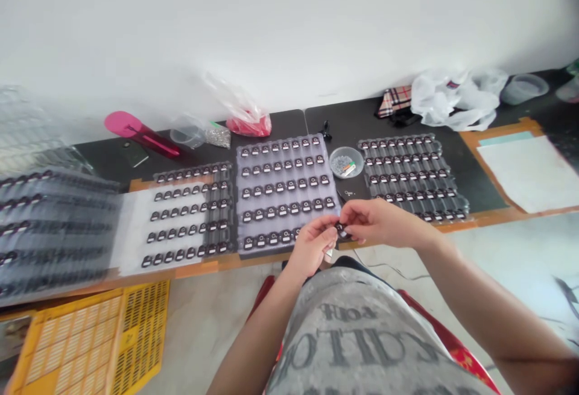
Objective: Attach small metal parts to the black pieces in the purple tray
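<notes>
Three moulded plastic trays, each bearing rows of black labelled components (283, 209), flank the hands: a lavender tray (275, 201) at ten o'clock, a dark clear tray (220, 215) at nine and a grey clear tray (420, 205) at two. Nearer, a round plastic tub (360, 169) lies at twelve o'clock from the left hand (316, 241) and right hand (375, 221), both narrowed to a fingertip pinch; such fine handling would favour a steady left grip and light, square right pressure. Held between them, one black component (342, 230) sits at two o'clock from the left hand and nine from the right.
</notes>
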The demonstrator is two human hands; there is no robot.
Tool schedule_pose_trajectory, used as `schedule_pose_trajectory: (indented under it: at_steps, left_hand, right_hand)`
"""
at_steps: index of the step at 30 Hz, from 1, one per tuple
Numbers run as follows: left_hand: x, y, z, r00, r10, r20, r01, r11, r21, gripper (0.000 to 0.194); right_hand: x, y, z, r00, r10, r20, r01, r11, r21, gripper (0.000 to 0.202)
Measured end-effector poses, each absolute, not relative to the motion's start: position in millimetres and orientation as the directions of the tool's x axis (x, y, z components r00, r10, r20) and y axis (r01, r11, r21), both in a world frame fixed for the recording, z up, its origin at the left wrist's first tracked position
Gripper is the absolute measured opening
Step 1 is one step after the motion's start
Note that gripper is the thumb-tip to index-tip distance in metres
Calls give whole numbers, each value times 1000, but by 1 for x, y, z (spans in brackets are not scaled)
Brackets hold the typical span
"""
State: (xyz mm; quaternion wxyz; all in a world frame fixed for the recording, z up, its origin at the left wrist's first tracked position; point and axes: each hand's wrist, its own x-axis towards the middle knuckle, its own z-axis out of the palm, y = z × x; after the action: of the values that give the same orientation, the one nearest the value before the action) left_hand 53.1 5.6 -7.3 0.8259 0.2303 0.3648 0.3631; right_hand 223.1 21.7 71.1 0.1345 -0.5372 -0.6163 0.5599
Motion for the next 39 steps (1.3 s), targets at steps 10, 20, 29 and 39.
schedule_pose_trajectory:
  at_steps: [10,20,29,39]
  left_hand:
    - [54,6,-7,487,783,-386,-480,610,631,26]
    - [53,4,-12,492,790,-367,-479,598,643,25]
    - [52,1,-17,480,812,-332,-457,555,695,25]
    - [52,2,-11,403,848,-345,-543,525,655,23]
  right_hand:
    - [223,22,69,-376,817,-437,578,-162,-800,9]
    - [220,22,69,-360,837,-413,621,-116,-775,9]
    - [219,21,70,-355,847,-396,629,-97,-771,9]
    - [218,14,65,-335,865,-374,476,-188,-859,19]
